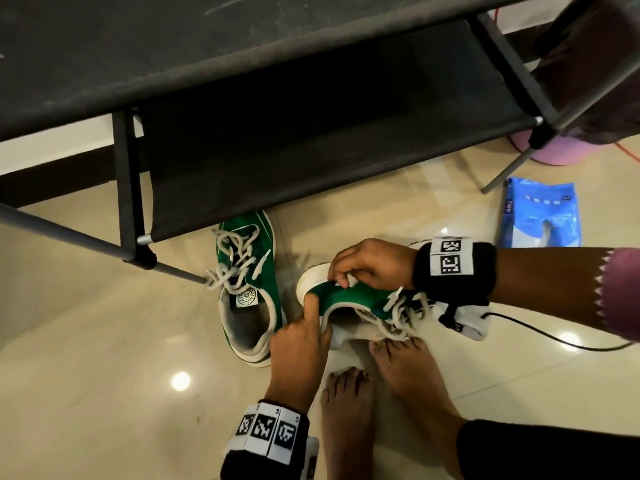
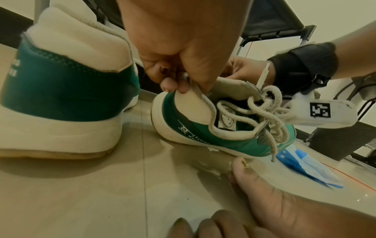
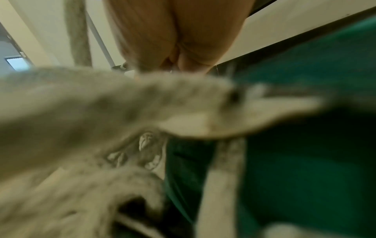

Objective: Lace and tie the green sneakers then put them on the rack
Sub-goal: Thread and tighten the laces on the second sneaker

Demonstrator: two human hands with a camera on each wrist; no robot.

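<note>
One green sneaker [image 1: 247, 292] with loose white laces stands upright on the floor in front of the rack [image 1: 311, 116]. The second green sneaker [image 1: 349, 299] is tipped on its side just to the right. My left hand [image 1: 317, 313] pinches its heel collar [image 2: 195, 96] between thumb and fingers. My right hand [image 1: 346, 275] curls over the far side of the same sneaker near the opening. Its laces [image 2: 270, 116] hang in loose loops. In the right wrist view the laces [image 3: 101, 112] and green upper [image 3: 305, 145] are blurred and very close.
The rack's black fabric shelves stand just behind the shoes, with a leg [image 1: 131, 188] at the left. A blue plastic bag [image 1: 540, 216] lies on the tiles to the right. My bare feet [image 1: 349, 410] are right below the held sneaker. A black cable [image 1: 540, 334] trails right.
</note>
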